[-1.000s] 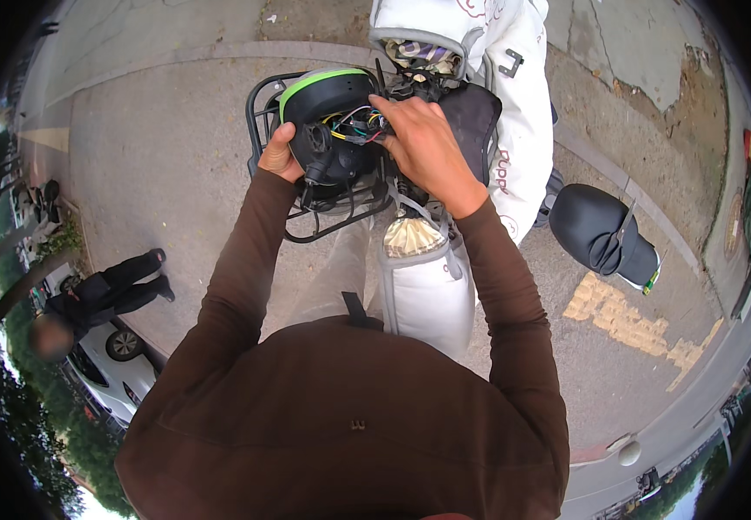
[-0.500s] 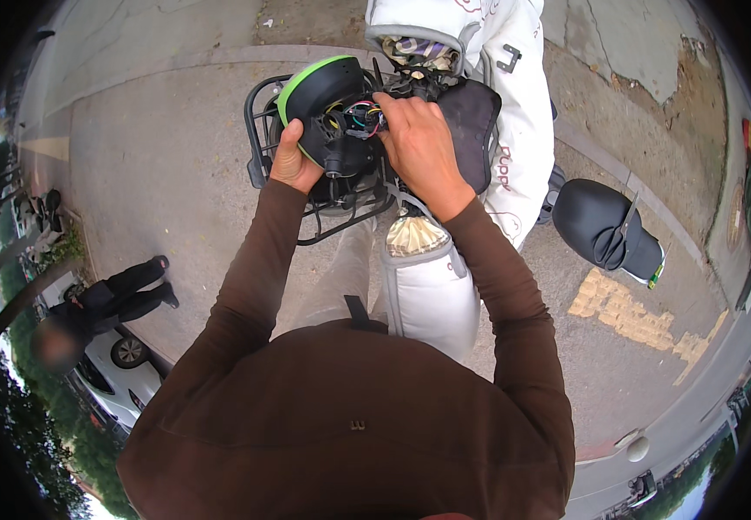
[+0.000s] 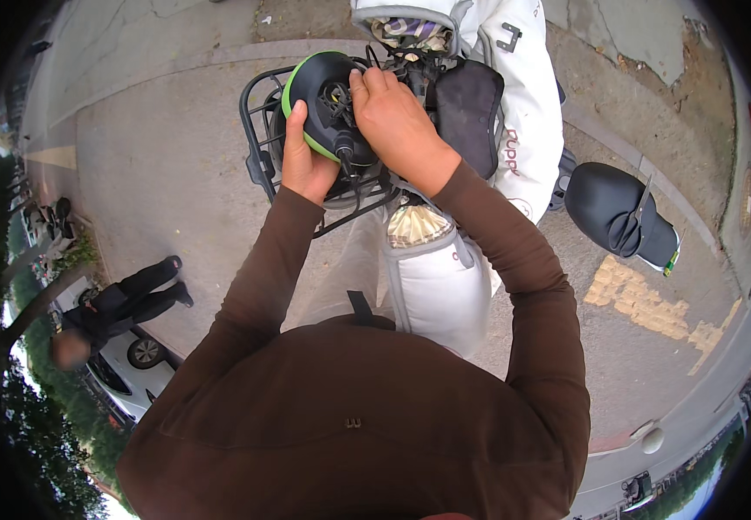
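Observation:
A round black headlight housing (image 3: 313,87) with a bright green rim sits at the front of a scooter, its wired back facing me. My left hand (image 3: 308,169) grips its lower side, thumb up along the green rim. Dark wires (image 3: 338,102) bunch in the opening at the back, and a black connector (image 3: 346,151) sticks out below. Over the right side of that opening bends my right hand (image 3: 397,121), fingers closed at the wires; its fingertips partly hide what they hold.
A black metal basket frame (image 3: 263,165) surrounds the housing. White padded handlebar covers (image 3: 436,282) and a white quilted apron (image 3: 527,104) hang on the scooter, beside a dark pouch (image 3: 469,117). The black seat (image 3: 605,204) is at right. A person (image 3: 124,303) stands far left near a white car (image 3: 137,373).
The housing has turned and shifted slightly right in my left hand. My right hand has moved left over its opening, and the coloured wires seen before no longer show.

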Demonstrator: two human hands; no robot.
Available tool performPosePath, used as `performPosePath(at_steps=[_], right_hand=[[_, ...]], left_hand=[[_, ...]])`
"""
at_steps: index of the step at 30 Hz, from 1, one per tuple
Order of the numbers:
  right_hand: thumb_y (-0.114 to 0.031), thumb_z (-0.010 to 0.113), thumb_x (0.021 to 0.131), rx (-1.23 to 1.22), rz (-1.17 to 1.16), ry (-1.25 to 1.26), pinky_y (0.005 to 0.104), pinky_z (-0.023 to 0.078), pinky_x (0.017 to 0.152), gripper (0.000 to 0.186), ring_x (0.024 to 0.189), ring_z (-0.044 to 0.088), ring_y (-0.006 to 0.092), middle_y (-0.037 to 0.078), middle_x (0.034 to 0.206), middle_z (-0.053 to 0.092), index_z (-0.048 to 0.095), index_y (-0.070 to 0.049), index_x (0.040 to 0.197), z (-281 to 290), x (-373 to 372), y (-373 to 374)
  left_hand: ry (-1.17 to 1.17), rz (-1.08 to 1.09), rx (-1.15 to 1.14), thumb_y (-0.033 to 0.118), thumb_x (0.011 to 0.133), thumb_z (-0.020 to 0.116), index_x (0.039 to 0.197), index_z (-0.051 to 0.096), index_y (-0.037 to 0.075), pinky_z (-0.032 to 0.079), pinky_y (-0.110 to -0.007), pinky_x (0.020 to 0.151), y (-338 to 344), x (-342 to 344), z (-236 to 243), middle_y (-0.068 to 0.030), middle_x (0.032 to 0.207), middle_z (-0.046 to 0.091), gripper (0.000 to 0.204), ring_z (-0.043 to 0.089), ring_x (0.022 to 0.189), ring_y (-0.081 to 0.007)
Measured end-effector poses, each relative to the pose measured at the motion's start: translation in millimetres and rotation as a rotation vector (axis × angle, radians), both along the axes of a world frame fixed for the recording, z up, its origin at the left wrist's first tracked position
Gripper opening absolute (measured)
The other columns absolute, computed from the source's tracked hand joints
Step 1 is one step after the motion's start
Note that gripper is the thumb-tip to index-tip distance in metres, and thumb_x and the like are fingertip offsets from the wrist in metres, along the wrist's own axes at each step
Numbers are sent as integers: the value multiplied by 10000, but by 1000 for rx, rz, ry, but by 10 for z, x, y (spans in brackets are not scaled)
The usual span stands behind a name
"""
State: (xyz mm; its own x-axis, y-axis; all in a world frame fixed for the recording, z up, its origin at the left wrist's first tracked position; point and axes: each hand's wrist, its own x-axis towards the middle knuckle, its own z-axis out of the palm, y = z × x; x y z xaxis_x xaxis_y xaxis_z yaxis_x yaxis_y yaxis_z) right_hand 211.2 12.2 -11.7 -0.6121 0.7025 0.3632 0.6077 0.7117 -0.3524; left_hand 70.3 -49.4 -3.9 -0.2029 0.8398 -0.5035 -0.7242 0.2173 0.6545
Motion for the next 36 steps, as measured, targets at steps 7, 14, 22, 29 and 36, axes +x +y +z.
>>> performPosePath(at_steps=[7,14,22,29,36], right_hand=[[-99,650,811,-318,152,495,403,471,834,380,904,553,355,182,1002,603,550,62,1141,57,195,-19],[-149,677,796,-255,-28,453,390,480,685,175,812,572,297,112,788,616,606,-30,902,35,62,-40],[-106,659,722,-118,3,445,363,441,721,105,834,553,259,69,850,589,634,-57,812,-20,35,-4],[-51,644,692,-221,-26,462,381,460,730,115,839,548,278,82,811,556,651,-46,807,-55,6,90],[-69,677,721,-295,46,481,388,469,739,207,850,554,287,90,847,578,646,-27,922,2,74,109]], left_hand=[[-74,-81,11,421,912,576,1306,473,52,465,-394,974,57,-221,-114,-99,1242,580,549,573,1119,-230],[-97,-124,30,458,877,614,1335,444,34,451,-400,1002,8,-269,-187,-116,1276,558,647,565,1136,-240],[-57,-184,98,418,857,650,1337,450,40,437,-410,1020,15,-348,-210,-125,1273,569,642,565,1147,-250],[-29,-211,12,436,891,594,1320,463,30,449,-402,1006,139,-342,-169,-123,1254,580,605,572,1138,-246],[-131,-184,-51,440,921,549,1284,492,33,483,-383,963,214,-270,-112,-116,1215,598,549,590,1104,-230]])
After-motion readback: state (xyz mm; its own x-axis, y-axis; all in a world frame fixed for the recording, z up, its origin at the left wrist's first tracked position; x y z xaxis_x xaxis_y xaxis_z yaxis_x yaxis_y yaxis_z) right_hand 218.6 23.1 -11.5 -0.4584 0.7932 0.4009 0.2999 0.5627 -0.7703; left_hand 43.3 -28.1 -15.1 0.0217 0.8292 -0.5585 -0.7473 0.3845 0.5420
